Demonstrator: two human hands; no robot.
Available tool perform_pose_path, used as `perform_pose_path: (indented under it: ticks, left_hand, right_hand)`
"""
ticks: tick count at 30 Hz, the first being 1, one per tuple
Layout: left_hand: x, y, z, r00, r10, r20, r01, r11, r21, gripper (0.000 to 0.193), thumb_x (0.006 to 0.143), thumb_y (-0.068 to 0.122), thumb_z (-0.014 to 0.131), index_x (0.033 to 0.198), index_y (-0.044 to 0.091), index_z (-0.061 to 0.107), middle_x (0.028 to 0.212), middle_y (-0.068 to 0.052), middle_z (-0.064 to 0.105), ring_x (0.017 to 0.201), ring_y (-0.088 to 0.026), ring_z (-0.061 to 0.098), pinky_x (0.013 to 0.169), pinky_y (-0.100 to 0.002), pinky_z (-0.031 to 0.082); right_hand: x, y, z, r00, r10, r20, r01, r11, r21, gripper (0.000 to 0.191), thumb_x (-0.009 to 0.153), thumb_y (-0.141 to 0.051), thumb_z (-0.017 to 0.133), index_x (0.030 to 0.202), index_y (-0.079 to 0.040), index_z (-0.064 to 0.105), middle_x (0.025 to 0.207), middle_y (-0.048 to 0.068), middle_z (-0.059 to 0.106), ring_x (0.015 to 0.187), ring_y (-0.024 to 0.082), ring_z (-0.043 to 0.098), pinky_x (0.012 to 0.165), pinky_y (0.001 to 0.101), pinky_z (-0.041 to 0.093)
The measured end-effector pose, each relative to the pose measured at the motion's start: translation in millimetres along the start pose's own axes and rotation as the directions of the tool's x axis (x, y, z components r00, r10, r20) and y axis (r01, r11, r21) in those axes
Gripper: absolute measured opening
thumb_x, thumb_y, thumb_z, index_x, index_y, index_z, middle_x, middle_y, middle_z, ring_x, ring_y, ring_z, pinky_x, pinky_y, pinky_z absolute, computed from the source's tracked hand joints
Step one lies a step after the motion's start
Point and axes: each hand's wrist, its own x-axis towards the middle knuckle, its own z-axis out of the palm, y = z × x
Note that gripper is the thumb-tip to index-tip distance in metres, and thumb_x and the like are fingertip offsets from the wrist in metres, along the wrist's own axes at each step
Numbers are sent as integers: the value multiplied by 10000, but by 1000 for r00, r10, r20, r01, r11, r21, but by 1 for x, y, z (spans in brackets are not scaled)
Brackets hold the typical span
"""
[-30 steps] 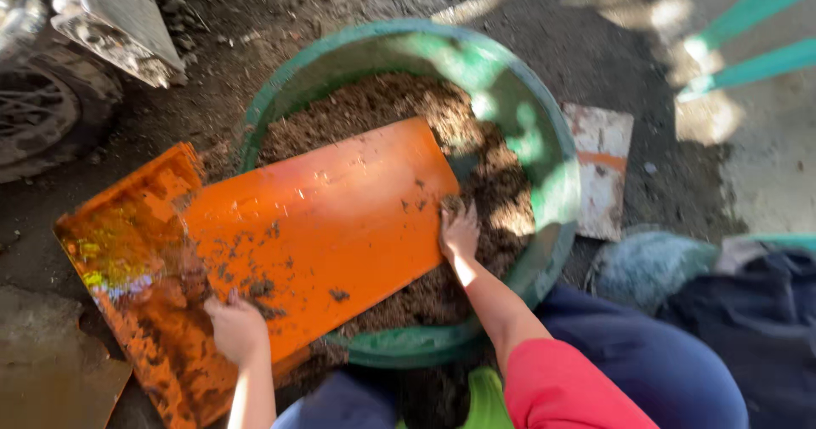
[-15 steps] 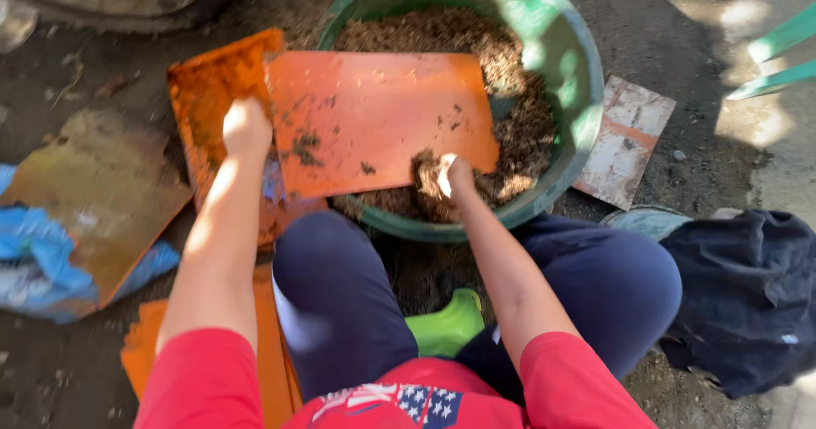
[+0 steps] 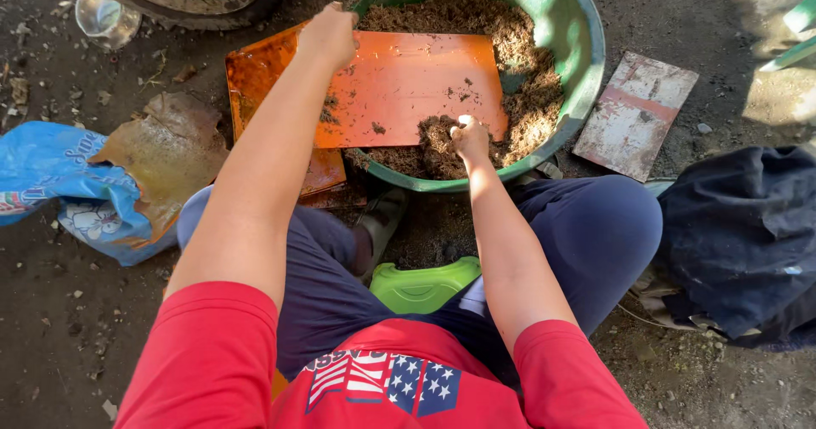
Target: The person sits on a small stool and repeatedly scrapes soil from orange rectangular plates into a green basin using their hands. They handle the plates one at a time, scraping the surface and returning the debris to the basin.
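Fingers of right hand (image 3: 470, 137) are sinking into brown soil (image 3: 442, 144), grip unclear; left hand (image 3: 328, 35) is clamping flat orange plastic board (image 3: 408, 85), hiding its corner, over round green plastic tub (image 3: 586, 55).

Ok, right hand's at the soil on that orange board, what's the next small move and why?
Probably sweep the right hand forward, pushing the soil clump off the orange board's edge into the green tub. The clump sits at the board's near edge by the fingers, the board lies across the soil-filled tub, and the left hand grips its far corner, apparently steadying it.
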Motion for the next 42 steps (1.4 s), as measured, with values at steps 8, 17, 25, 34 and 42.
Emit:
perform_pose_path:
  ticks: [8, 17, 25, 34, 42]
  left_hand:
    - [-7, -11, 3, 977, -85, 196, 76, 996, 54, 529, 873, 120, 718, 1381, 217, 604, 1429, -105, 502, 1197, -318, 596, 907, -444, 556]
    - [23, -97, 49, 905, -276, 325, 266, 961, 75, 509, 964, 326, 690, 1448, 230, 562, 1498, -114, 470, 1266, -341, 550, 981, -479, 500]
    - [39, -167, 157, 824, -468, 318, 514, 854, -75, 492, 864, 421, 784, 1103, -2, 702, 1125, -201, 693, 1052, -363, 663, 888, -450, 541]
    - [11, -169, 207, 631, -640, 437, 772, 469, -429, 448, 853, 331, 824, 1071, -42, 704, 987, -201, 706, 885, -327, 677, 777, -457, 533]
    - [19, -115, 153, 666, -718, 204, 569, 311, -761, 291, 822, 225, 733, 1039, 58, 635, 895, -113, 691, 684, -251, 648, 573, -445, 505]
  right_hand:
    - [-11, 2, 7, 983, 154, 98, -144, 985, -99, 444, 924, -263, 653, 1347, -135, 612, 1292, 209, 659, 1230, 370, 601, 1036, 467, 498]
    - [-16, 45, 69, 970, 181, 160, -108, 917, -384, 426, 1028, -386, 459, 1398, -188, 533, 1570, 172, 363, 1457, 347, 312, 1132, 556, 325]
    - [-17, 65, 95, 971, -188, 148, 233, 876, -421, 330, 1022, -273, 477, 1267, -125, 642, 1417, 116, 564, 1284, 293, 542, 1087, 445, 416]
    - [-18, 61, 96, 982, -162, 92, 185, 902, -389, 314, 986, -288, 518, 1223, -155, 675, 1406, 102, 564, 1263, 313, 540, 1074, 447, 414]
    - [-14, 45, 82, 992, -121, -46, 103, 952, -290, 349, 992, -291, 509, 1280, -150, 645, 1407, 210, 534, 1266, 385, 525, 1057, 487, 414]
